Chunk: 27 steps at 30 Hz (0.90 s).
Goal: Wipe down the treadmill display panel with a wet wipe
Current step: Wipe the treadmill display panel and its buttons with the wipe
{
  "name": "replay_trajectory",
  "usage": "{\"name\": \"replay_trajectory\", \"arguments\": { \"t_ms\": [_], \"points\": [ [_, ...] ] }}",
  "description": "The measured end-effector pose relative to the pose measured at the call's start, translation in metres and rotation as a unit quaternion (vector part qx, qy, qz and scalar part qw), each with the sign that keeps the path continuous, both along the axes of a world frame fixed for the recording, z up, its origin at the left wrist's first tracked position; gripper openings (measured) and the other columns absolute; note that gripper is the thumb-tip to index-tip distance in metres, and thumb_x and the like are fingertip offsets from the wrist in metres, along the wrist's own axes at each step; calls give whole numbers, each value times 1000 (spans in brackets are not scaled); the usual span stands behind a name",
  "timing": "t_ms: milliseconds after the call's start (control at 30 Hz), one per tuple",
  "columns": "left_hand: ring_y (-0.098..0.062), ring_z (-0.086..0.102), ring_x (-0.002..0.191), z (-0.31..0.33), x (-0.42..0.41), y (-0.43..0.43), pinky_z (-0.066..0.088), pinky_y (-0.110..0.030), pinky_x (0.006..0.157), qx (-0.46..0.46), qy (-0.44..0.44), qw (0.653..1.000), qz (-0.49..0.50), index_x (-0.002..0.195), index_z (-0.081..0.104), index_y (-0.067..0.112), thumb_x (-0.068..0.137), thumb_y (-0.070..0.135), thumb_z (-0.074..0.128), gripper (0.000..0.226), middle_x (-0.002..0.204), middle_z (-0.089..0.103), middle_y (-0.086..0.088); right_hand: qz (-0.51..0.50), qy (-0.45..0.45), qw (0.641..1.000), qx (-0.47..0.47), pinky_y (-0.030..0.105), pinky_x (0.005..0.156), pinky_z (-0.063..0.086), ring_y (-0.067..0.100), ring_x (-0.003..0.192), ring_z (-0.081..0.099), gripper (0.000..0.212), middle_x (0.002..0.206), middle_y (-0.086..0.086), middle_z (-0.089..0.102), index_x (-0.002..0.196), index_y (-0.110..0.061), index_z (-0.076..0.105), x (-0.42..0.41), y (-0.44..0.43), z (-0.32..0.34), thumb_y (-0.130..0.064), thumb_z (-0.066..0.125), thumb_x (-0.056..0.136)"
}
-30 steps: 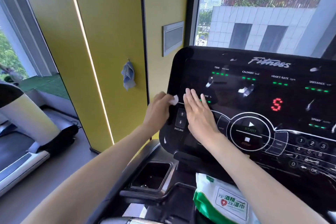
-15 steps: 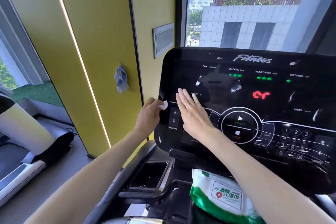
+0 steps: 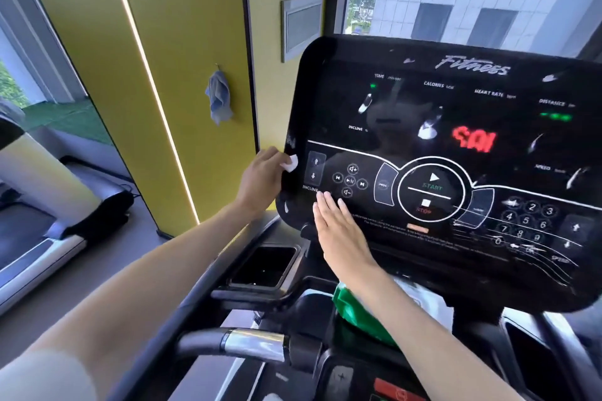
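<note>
The black glossy treadmill display panel [image 3: 456, 146] fills the right half of the head view, lit with red digits and white button marks. My left hand [image 3: 262, 177] grips the panel's left edge, and a small white wet wipe [image 3: 291, 163] peeks out from under its thumb. My right hand [image 3: 338, 231] lies flat with straight fingers on the panel's lower left, just below the media buttons. White smears and streaks show across the panel's face.
A green and white wet wipe pack [image 3: 361, 312] lies on the console tray below the panel, partly behind my right forearm. A cup holder [image 3: 264, 265] and a handlebar [image 3: 247, 343] sit lower left. A blue cloth [image 3: 219, 98] hangs on the yellow wall.
My right hand has slid down the panel from beside the incline buttons to its lower edge. My left hand stays on the panel's left edge. The view tilted down and closer.
</note>
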<state>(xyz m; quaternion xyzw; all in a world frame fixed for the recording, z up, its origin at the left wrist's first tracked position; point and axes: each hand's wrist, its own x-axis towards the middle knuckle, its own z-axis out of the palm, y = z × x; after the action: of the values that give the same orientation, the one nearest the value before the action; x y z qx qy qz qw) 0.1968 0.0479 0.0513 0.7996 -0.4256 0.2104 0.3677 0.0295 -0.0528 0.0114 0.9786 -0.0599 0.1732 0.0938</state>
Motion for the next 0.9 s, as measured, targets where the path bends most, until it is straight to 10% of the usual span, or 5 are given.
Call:
{"name": "replay_trajectory", "arguments": {
  "t_ms": [900],
  "points": [
    [-27, 62, 77, -52, -13, 15, 52, -40, 63, -5, 32, 998, -63, 88, 66, 4, 76, -13, 50, 26, 92, 63, -9, -6, -20, 999, -39, 47, 113, 21, 37, 137, 27, 49, 144, 30, 31, 130, 14, 42, -2, 5, -12, 7, 38, 81]
  ]
}}
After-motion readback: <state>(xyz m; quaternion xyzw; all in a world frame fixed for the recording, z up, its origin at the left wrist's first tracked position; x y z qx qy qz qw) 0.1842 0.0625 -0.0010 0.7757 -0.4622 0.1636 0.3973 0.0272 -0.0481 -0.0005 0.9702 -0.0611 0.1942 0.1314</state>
